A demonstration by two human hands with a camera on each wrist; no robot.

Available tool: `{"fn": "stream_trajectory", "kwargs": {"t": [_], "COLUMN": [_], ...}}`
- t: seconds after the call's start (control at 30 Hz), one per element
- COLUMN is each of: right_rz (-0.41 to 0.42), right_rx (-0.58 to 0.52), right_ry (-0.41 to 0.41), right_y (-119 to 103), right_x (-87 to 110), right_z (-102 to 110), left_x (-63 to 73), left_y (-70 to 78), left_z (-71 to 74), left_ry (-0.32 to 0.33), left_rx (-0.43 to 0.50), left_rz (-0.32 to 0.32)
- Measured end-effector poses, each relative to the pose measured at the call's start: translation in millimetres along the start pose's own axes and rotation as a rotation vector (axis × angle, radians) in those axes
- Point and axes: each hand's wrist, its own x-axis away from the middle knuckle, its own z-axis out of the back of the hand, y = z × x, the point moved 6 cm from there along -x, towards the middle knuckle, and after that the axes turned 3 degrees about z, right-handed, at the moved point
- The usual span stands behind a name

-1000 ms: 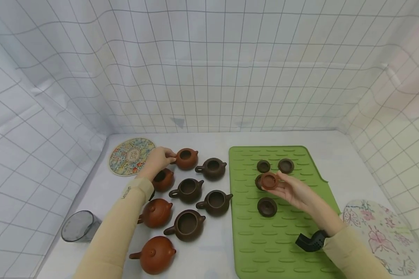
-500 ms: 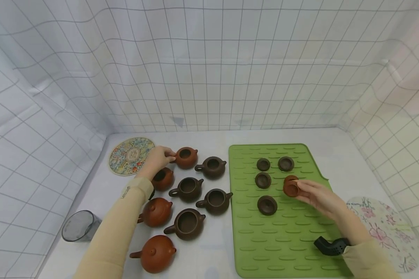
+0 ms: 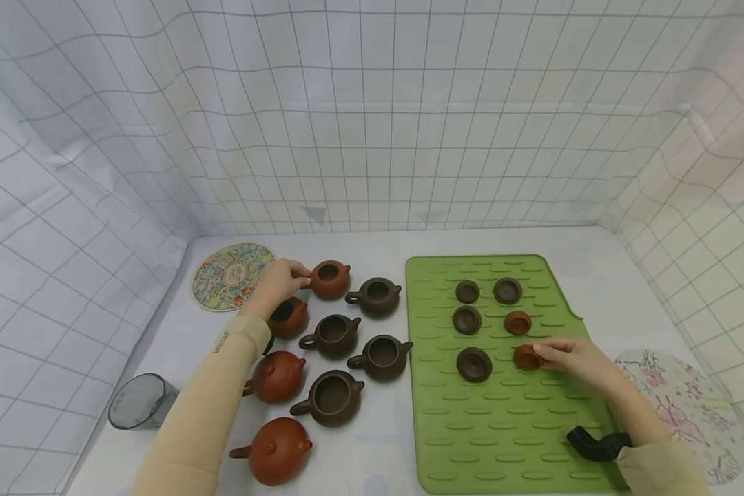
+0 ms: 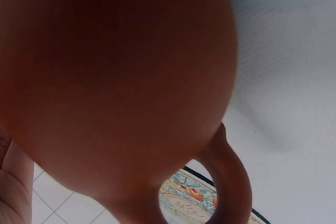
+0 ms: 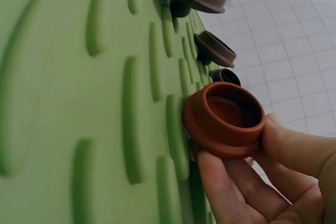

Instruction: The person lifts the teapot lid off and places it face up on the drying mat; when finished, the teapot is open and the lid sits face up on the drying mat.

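My left hand pinches the handle of a lidless reddish-brown teapot at the back of the table. Under that wrist sits another reddish lidless teapot, partly covered by the arm. A large rounded clay teapot body fills much of the left wrist view. Over the green mat, my right hand pinches a small reddish teapot lid between thumb and fingers, its hollow underside facing up. A second reddish lid lies just behind it. Several dark brown lids lie left and behind.
Several dark lidless teapots stand between the left arm and the mat. Two reddish lidded teapots are at front left. A glass stands far left, a patterned round mat behind, a floral round mat at right.
My right hand has moved right and nearer, down towards the mat, with a reddish lid. A second reddish lid now shows separately on the mat. The left hand has stayed at the teapot handle.
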Motion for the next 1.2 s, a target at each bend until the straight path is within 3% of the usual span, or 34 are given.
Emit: {"fn": "stream_trajectory", "kwargs": {"t": [0.7,1.0,1.2], "right_rz": [0.035,0.103,0.145], "right_rx": [0.124,0.164,0.109], "right_ry": [0.084,0.137,0.145], "right_y": [-6,-20,-42], "right_x": [-4.5,-2.6,-3.4], "right_z": [2,7,6], "left_x": [6.1,5.4,10.1], "left_y": [-2.3,-0.3,6.9], "left_z": [4.5,2.8,6.6], "left_ry": [-0.004,-0.022,-0.029], "left_rx": [0.01,-0.021,-0.024], "left_rz": [0.03,-0.007,-0.086]}}
